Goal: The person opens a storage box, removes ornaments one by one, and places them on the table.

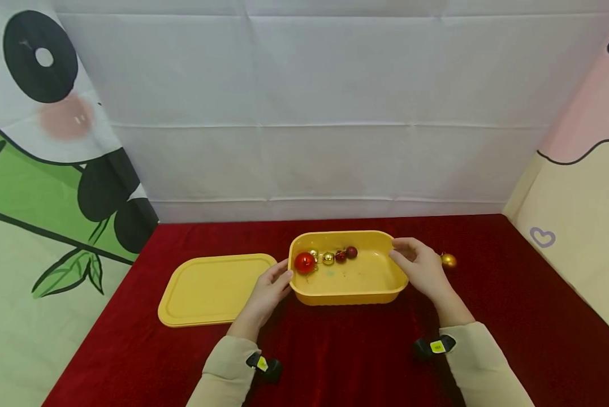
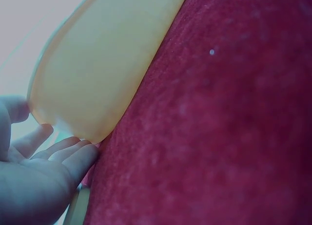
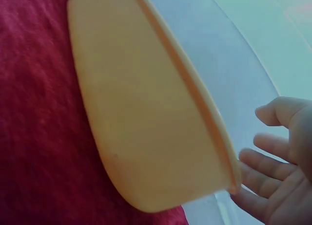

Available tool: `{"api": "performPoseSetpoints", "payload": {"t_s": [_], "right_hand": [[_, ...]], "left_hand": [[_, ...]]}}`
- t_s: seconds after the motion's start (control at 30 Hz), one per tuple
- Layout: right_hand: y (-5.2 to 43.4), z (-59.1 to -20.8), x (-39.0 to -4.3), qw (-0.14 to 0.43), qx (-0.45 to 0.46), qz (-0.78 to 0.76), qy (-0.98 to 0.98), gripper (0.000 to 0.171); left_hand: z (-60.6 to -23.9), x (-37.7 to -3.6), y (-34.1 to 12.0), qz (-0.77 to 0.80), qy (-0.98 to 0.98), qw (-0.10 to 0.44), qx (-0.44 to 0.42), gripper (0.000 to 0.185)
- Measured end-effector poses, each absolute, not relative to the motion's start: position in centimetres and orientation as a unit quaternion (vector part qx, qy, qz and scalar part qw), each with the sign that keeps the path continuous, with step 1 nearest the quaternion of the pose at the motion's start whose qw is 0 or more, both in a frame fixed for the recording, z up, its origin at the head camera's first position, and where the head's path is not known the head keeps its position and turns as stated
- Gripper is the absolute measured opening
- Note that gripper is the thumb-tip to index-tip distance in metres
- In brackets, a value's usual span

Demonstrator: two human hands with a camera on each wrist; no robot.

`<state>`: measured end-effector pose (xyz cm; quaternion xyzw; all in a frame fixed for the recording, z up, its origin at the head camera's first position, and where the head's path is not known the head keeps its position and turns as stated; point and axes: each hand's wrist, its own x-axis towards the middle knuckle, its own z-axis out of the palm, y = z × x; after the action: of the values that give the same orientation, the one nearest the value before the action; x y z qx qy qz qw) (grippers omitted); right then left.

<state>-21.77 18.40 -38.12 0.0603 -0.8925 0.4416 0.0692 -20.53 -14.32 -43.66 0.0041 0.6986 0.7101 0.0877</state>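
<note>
Box: a yellow box stands open on the red cloth, near the middle of the table, between the two hands.
Contents: a row of small baubles lies along its far-left floor, a big red bauble at the left, then a gold bauble and darker red ones to the right.
Lid: the yellow lid lies flat on the cloth just left of the box, off it.
Left hand: the left hand rests against the box's left end, fingers straight and relaxed, tips touching the rim; nothing is gripped.
Right hand: the right hand stands at the box's right end, fingers spread and loose, touching or just beside the rim.
Stray bauble: a gold ball sits on the cloth right of the box, just behind the right hand.
Step, as I judge it: steadying the open box from both ends.
Next move calls for: a firm hold at each end, or a reach right for the stray ball.
</note>
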Motion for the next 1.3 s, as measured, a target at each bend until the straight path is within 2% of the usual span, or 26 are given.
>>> {"api": "performPoseSetpoints", "payload": {"t_s": [0.43,1.3], "right_hand": [[15.4,-38.6,-21.8,0.098,0.104,0.43,-0.892,0.038],[9.4,-38.6,-22.2,0.045,0.177,0.404,-0.897,0.045]], "left_hand": [[-43.7,-20.4,-14.4,0.713,0.695,0.09,-0.002,0.048],[-43.9,-20.7,-14.4,0.711,0.697,0.091,0.006,0.049]]}}
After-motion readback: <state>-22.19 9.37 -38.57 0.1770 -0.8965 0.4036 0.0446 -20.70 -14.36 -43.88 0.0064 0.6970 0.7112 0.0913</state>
